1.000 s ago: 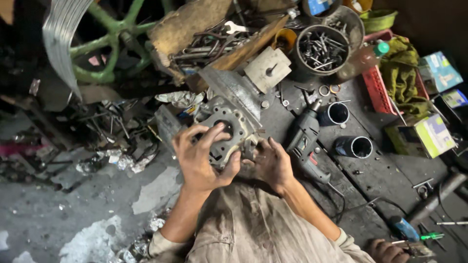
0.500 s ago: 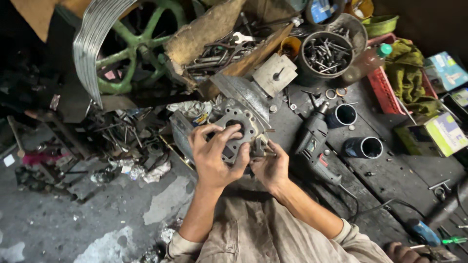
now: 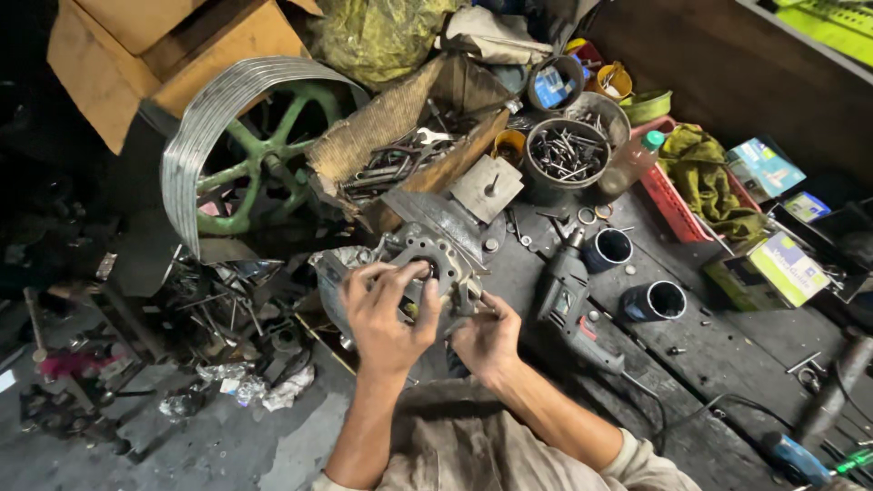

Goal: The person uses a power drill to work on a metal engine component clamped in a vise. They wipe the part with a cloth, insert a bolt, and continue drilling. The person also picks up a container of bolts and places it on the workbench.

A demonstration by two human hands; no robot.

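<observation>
— What's biggest in view?

— The grooved belt pulley wheel (image 3: 238, 155) with green spokes, standing on edge at the far left of the dark worktop (image 3: 727, 355), under brown cardboard boxes (image 3: 164, 45). Next down in size is the metal engine casting (image 3: 427, 273), a grey block with a round bore and a flat flange, lying near the middle of the worktop at its near edge

— And the hands?

— The left hand (image 3: 386, 314) lies over the casting's face, fingers curled onto it by the bore. The right hand (image 3: 486, 338) presses against its right side, fingers bent around the edge. So each grip is closed on the casting, though I cannot tell whether anything small is pinched between the fingertips

— How far along does it look?

— My guess is midway. The casting sits bare, with a square plate and stud (image 3: 487, 188) loose just behind it and two dark cylinder sleeves (image 3: 607, 249) standing apart to the right, so parts seem still unfitted. The electric drill (image 3: 568, 295) lies unused beside the right hand

— Any packages or labels?

— Towards the right edge, a slim box with a yellow-green top (image 3: 777, 268) lies near a red tray (image 3: 677, 205) holding a yellowish rag. Behind it sits a small blue box (image 3: 764, 168). A clear bottle with a green cap (image 3: 632, 162) leans by the round tin of bolts (image 3: 566, 153), and a smaller tin (image 3: 555, 84) at the far edge carries a blue label
</observation>
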